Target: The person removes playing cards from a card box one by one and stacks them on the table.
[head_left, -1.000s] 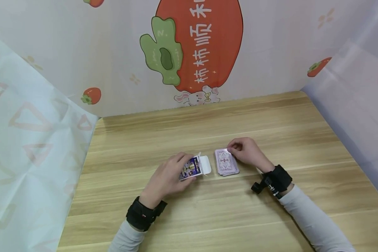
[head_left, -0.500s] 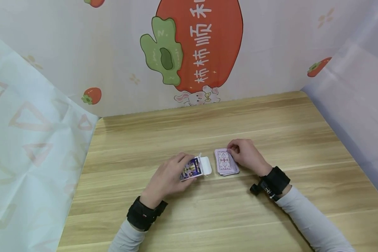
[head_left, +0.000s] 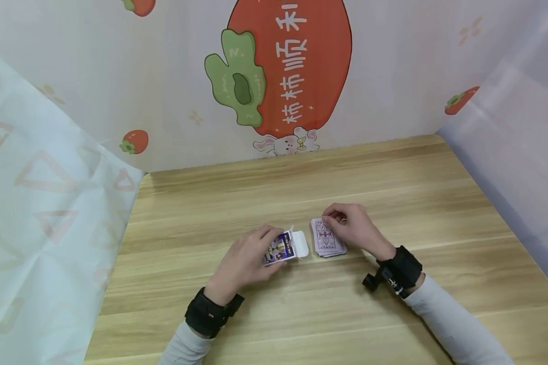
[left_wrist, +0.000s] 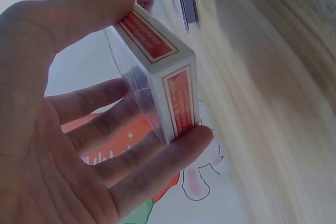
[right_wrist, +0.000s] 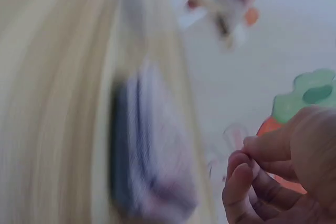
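My left hand (head_left: 243, 261) grips a small card box (head_left: 280, 248) with a dark picture on its face and a white flap standing open on the right. In the left wrist view, thumb and fingers hold the box (left_wrist: 152, 61) by its edges, red panels showing on its white sides. Just right of the flap lies a deck of playing cards (head_left: 326, 241), patterned backs up and slightly uneven. My right hand (head_left: 353, 223) hovers at the deck's upper right corner with fingers curled, thumb and fingertip meeting. In the right wrist view the blurred deck (right_wrist: 157, 150) lies apart from those fingertips.
A light wood-grain table (head_left: 201, 197) carries everything. Behind it hangs a white cloth (head_left: 178, 76) printed with a big red persimmon; more pale cloth (head_left: 50, 228) borders the left side, and another sheet (head_left: 525, 167) the right.
My right hand has shifted slightly left, over the deck's upper corner. The top cards sit a little further right over the lower ones. My left hand keeps its grip on the box.
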A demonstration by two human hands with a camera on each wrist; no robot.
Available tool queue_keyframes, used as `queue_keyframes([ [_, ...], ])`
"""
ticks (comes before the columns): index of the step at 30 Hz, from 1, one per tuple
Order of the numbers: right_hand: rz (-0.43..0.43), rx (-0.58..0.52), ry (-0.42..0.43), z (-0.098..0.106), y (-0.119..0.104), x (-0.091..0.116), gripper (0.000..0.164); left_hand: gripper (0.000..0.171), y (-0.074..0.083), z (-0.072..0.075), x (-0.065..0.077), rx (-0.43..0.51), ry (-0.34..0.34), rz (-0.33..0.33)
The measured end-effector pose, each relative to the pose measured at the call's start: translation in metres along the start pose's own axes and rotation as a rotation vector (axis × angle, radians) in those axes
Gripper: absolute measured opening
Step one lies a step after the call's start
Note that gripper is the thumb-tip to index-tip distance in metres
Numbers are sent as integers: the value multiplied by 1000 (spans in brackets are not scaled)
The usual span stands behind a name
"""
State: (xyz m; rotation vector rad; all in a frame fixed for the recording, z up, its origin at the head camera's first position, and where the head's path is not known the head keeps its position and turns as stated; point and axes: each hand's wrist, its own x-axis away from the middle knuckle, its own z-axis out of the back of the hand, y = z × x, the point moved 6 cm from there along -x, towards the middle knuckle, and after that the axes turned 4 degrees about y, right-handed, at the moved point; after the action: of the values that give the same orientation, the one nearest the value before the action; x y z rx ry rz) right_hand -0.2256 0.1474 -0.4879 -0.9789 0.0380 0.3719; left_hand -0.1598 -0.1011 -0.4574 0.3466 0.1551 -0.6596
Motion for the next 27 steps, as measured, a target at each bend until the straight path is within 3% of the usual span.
queue_keyframes([
  [6, 36, -138, -116, -14, -29, 12, 9, 69, 6, 0, -1, -16, 24, -37],
  [12, 13, -219, -239, -34, -42, 22, 7, 69, 9, -1, 0, -5, 30, -42],
  [27, -80, -250, -247, -52, -38, 31, 9, 68, 18, 0, 2, -38, 36, -70],
])
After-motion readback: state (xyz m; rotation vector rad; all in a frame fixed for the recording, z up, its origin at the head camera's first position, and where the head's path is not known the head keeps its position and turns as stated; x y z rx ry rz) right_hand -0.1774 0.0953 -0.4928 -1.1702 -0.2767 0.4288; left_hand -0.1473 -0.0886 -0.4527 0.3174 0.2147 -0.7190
